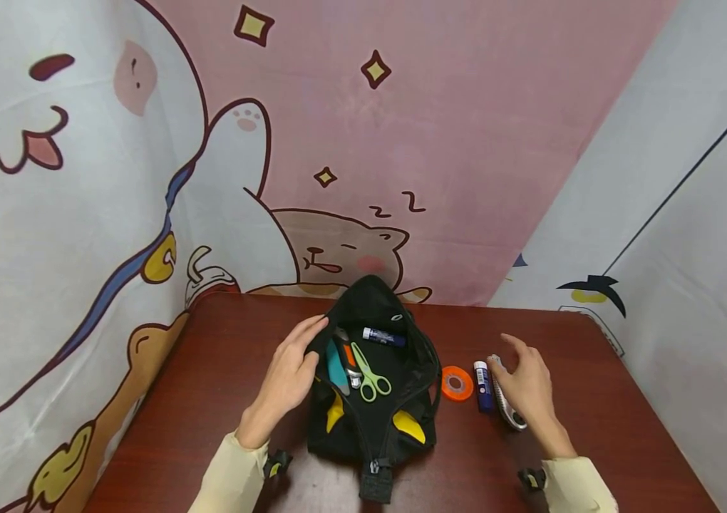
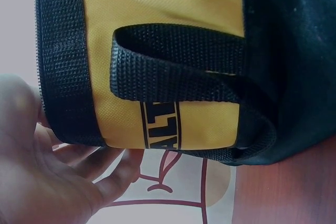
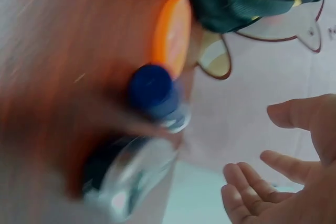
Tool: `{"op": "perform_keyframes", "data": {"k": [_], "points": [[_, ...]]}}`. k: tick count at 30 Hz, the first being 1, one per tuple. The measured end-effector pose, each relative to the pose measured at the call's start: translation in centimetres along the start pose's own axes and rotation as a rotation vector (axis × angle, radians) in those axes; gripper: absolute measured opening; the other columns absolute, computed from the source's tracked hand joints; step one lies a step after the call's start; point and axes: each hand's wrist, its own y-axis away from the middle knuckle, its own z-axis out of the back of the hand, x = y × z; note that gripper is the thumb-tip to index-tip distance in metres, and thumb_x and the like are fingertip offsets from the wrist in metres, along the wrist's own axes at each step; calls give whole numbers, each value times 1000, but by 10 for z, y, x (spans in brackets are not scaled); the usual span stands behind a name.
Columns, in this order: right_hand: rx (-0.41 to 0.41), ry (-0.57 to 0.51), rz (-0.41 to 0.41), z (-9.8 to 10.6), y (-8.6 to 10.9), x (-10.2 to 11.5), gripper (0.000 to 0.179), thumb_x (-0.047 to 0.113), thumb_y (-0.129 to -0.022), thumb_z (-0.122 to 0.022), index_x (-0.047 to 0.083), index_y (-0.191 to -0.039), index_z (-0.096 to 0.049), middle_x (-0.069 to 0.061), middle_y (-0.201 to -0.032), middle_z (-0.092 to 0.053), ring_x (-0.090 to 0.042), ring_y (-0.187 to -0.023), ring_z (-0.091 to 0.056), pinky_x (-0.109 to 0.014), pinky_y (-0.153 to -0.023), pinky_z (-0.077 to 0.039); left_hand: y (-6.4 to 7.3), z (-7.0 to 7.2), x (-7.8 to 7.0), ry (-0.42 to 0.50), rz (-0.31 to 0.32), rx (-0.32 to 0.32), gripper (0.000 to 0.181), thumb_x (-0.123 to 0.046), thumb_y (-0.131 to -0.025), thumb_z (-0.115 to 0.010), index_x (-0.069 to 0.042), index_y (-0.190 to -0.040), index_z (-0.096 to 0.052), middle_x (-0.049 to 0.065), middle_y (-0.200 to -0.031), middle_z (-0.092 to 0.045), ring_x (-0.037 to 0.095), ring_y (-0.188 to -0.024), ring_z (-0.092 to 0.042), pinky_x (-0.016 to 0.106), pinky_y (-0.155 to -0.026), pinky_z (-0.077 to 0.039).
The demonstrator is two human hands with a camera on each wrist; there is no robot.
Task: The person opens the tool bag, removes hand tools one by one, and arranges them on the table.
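A black bag with yellow patches [image 1: 366,434] lies unzipped on the table. Inside show green-handled scissors [image 1: 373,385], a glue stick [image 1: 384,337], a teal piece [image 1: 336,367] and an orange-and-black tool [image 1: 351,360]. My left hand [image 1: 289,370] touches the left rim of the opening, fingers fairly straight; in the left wrist view its fingertips pass behind the bag's side. My right hand [image 1: 526,380] hovers with spread fingers over a silver-and-black elongated tool [image 1: 509,406]. In the right wrist view nothing lies between its thumb and fingers. Beside that tool is a second glue stick [image 1: 483,386].
An orange disc [image 1: 457,384] lies between the bag and the second glue stick. The brown table [image 1: 209,406] meets a cartoon-printed cloth [image 1: 466,142] at its back edge and along the sides. A black webbing strap [image 2: 178,72] loops from the bag's side.
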Motion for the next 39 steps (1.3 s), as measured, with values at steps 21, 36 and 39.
{"op": "perform_keyframes", "data": {"k": [21,36,39], "points": [[-190,-332,397,-2,10,126,51,1,-92,-87,7,-141,-74,-17,-118,-72,-32,-105,-70,-21,-95,-48,0,0,-3,1,-5,14,61,7,-101,-51,-3,-161,-57,11,-167,-52,36,-129,-59,53,-98,-46],[83,-278,474,-51,12,172,56,7,-90,-90,9,-143,-72,-13,-126,-70,-33,-111,-71,-52,-95,-61,0,1,-7,-5,-3,14,60,7,-102,-52,-2,-161,-57,12,-168,-51,36,-127,-59,52,-97,-47],[134,-249,446,-60,9,173,57,7,-90,-91,9,-144,-71,-16,-129,-70,-33,-113,-71,-54,-94,-61,1,1,-6,-9,-6,18,59,7,-102,-52,-2,-161,-57,12,-168,-52,36,-127,-59,52,-95,-47]]}}
